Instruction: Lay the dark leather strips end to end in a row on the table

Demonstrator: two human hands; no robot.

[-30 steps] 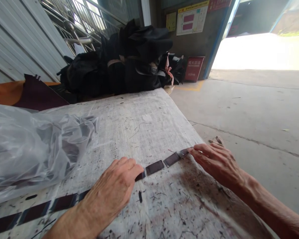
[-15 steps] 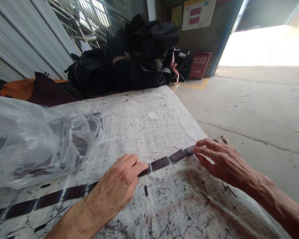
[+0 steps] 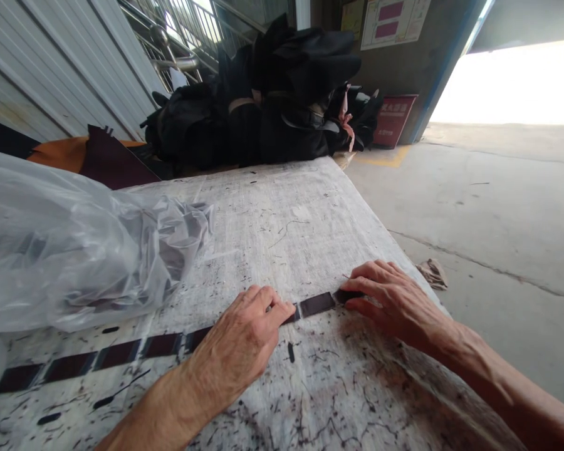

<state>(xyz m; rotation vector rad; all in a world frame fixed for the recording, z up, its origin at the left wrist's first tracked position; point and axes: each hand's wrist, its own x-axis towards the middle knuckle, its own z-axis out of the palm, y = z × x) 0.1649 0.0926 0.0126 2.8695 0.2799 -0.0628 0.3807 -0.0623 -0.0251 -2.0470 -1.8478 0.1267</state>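
Note:
Dark rectangular fabric-like patches (image 3: 117, 354) lie in a slanting row across the pale cloth-covered table (image 3: 267, 207), with narrow gaps between them. Whether they are joined is unclear. My left hand (image 3: 249, 332) rests on the row, its fingers curled and pressed together over one patch, which they partly hide. One patch (image 3: 316, 304) shows whole between my two hands. At the row's right end, my right hand (image 3: 390, 294) has its thumb and fingers closed about another dark patch (image 3: 348, 295), mostly under the fingertips.
A clear plastic bag (image 3: 89, 250) with dark contents covers the table's left side. Black bundles (image 3: 282, 113) are piled beyond the far edge. Loose threads and dark scraps (image 3: 291, 352) litter the cloth. A crumpled rag (image 3: 433, 274) is on the concrete floor (image 3: 512, 219) at right.
My right hand has moved left along the row, closer to my left hand, and now covers patches that showed before. My left hand keeps its place on the row. The view has shifted slightly.

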